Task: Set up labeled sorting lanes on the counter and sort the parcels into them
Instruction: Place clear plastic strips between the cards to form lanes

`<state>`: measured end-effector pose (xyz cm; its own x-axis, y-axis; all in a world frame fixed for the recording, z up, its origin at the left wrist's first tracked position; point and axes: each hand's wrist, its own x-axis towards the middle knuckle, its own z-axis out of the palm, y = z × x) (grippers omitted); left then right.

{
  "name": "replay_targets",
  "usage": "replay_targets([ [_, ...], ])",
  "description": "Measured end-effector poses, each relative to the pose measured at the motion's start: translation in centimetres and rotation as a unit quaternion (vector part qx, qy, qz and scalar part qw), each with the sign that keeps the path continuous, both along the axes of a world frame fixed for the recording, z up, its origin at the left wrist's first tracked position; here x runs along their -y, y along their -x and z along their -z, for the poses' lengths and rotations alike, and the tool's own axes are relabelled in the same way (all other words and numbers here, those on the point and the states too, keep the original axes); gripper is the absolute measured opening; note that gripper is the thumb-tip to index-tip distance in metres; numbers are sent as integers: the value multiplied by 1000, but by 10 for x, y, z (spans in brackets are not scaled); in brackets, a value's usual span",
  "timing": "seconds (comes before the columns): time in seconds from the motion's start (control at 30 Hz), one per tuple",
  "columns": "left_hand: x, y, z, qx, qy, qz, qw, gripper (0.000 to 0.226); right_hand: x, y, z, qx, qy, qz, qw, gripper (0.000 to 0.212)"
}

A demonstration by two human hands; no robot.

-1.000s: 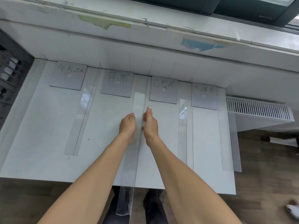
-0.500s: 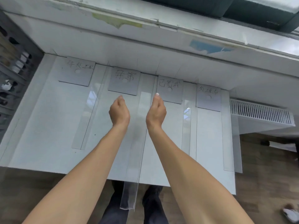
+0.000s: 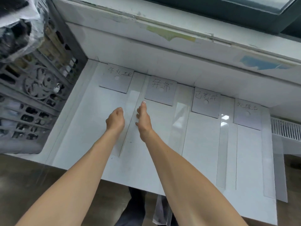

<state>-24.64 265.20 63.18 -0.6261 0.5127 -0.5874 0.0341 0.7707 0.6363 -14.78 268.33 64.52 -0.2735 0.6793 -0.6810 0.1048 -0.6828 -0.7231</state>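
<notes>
The person's right hand (image 3: 144, 121) stands on edge, fingers straight and thumb uppermost. The left hand (image 3: 115, 119) is close beside it with its fingers dipped out of sight, so I cannot tell whether they lie flat or curled, and between the two a clear divider strip (image 3: 132, 101) lies on the white counter (image 3: 91, 128). Past the fingertips four handwritten label cards (image 3: 160, 90) line the back edge with more clear strips (image 3: 223, 144) between them, and the plastic-wrapped parcels (image 3: 14, 26), blurred, sit in a grey crate (image 3: 32, 88) at the counter's left end.
</notes>
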Motion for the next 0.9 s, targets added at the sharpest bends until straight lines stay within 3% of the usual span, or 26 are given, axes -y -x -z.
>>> replay_targets([
  [0.43, -6, 6, 4, 23, -14, 42, 999, 37, 1, 21, 5, 16, 11, 48, 999, 73],
  [0.57, -9, 6, 3, 9, -16, 44, 999, 39, -2, 20, 12, 30, -5, 53, 998, 52],
  [0.7, -12, 3, 2, 16, -5, 41, 999, 42, -6, 17, 14, 34, -1, 56, 998, 46],
  [0.9, -16, -1, 6, 8, 1, 30, 1000, 40, -10, 16, 17, 28, -3, 45, 999, 65],
])
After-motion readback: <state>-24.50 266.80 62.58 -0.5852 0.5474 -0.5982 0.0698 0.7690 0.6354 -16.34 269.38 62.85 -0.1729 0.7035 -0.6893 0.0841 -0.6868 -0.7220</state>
